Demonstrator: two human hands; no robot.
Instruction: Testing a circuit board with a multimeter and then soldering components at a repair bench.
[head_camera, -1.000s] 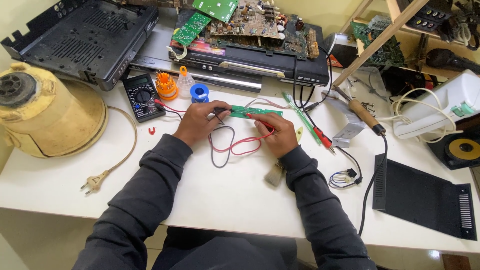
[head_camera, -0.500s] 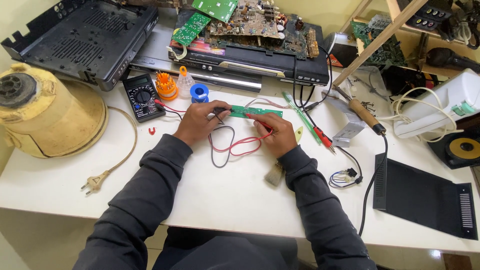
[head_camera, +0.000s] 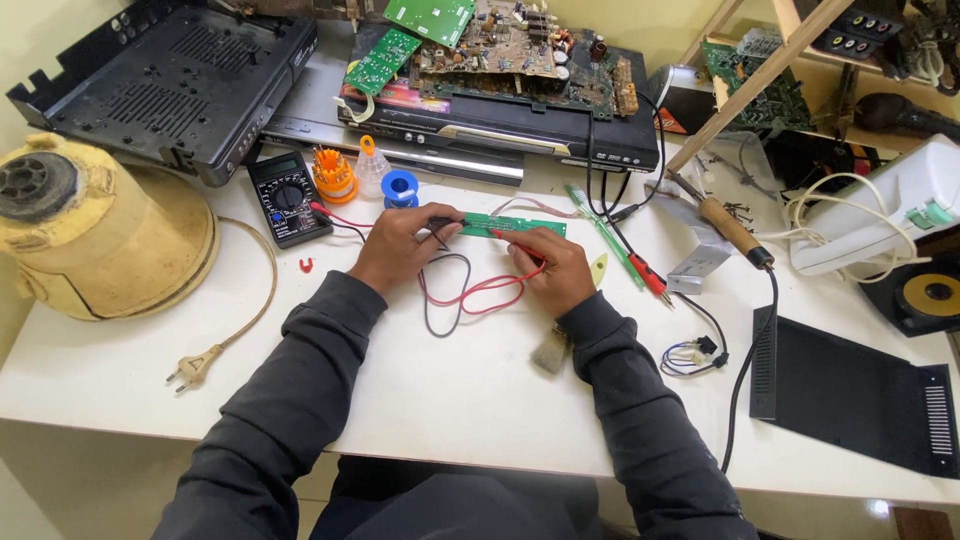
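Note:
A narrow green circuit board (head_camera: 515, 226) lies on the white table (head_camera: 470, 380). My left hand (head_camera: 398, 245) grips a black test probe whose tip rests on the board's left end. My right hand (head_camera: 553, 270) holds a red test probe against the board's middle. Red and black leads (head_camera: 455, 295) loop on the table between my hands and run to a black multimeter (head_camera: 288, 196) at the left.
A yellow appliance (head_camera: 90, 225) with a plug cord sits far left. Black cases and bare circuit boards (head_camera: 500, 50) crowd the back. A soldering iron (head_camera: 728, 225), screwdrivers (head_camera: 625, 250), a solder spool (head_camera: 400, 187), a small brush (head_camera: 550, 350) and a black panel (head_camera: 860, 390) lie around.

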